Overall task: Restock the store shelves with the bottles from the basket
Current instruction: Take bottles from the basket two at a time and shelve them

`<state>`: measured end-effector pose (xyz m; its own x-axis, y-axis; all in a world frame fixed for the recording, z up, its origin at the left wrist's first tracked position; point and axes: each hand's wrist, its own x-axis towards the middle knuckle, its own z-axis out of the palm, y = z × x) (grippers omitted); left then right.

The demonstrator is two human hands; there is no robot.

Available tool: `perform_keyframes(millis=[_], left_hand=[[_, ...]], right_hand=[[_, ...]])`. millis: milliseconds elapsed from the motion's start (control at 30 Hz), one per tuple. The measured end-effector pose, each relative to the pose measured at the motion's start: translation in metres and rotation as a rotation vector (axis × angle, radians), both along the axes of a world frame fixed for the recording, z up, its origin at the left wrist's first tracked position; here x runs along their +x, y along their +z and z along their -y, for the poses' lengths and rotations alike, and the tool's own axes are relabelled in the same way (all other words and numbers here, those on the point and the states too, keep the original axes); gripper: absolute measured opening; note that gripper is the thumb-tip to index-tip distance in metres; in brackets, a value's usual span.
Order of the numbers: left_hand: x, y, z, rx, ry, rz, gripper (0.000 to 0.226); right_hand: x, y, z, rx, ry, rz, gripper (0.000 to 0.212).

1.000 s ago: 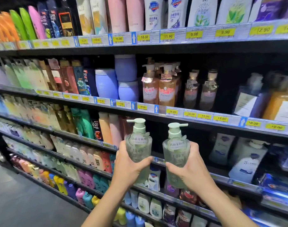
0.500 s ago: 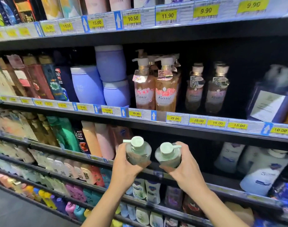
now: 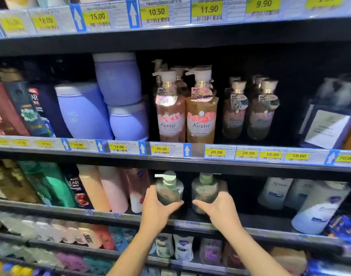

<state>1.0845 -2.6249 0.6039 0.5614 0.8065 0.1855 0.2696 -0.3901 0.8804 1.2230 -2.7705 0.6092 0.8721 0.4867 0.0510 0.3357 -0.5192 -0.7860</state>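
Two pale green pump bottles are inside a dark gap on the third shelf (image 3: 260,220). My left hand (image 3: 156,208) grips the left green bottle (image 3: 168,188) around its lower body. My right hand (image 3: 218,210) grips the right green bottle (image 3: 204,188) the same way. Both bottles stand upright side by side under the shelf above, their pump heads just below its edge. Their bases are hidden by my hands. The basket is not in view.
Pink and orange bottles (image 3: 111,190) stand left of the gap, white lotion bottles (image 3: 318,204) to the right. Above are Kustie pump bottles (image 3: 202,116) and purple jars (image 3: 83,110). Price-tag rails (image 3: 216,152) front each shelf. Lower shelves hold small bottles (image 3: 182,248).
Both hands have pushed the two green bottles forward from in front of the shelves into the shelf gap. The view has moved closer to the shelves.
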Motion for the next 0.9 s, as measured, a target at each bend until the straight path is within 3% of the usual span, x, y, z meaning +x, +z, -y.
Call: perform_keyframes(millis=[133,233,400,533,700,900], left_hand=[[0.013,0.003,-0.009,-0.034,0.097,-0.141,0.063],[0.024,0.009,-0.019,-0.076,0.081,-0.262,0.057],[0.033,0.006,-0.029,-0.169,0.019,-0.365,0.054],[0.028,0.001,-0.025,-0.053,0.021,-0.413,0.056],[0.020,-0.007,-0.024,0.070,0.008,-0.474,0.057],[0.030,-0.007,-0.028,0.031,-0.001,-0.543,0.051]], right_hand=[[0.003,0.010,-0.008,-0.116,0.002,-0.052,0.065],[0.002,0.014,-0.010,-0.011,-0.019,-0.183,0.063],[0.005,0.009,-0.012,-0.023,-0.013,-0.117,0.071],[0.003,0.001,-0.004,-0.182,-0.009,-0.079,0.061],[-0.005,-0.008,0.006,-0.196,-0.048,0.007,0.054],[0.010,-0.024,-0.006,-0.253,-0.074,0.024,0.053]])
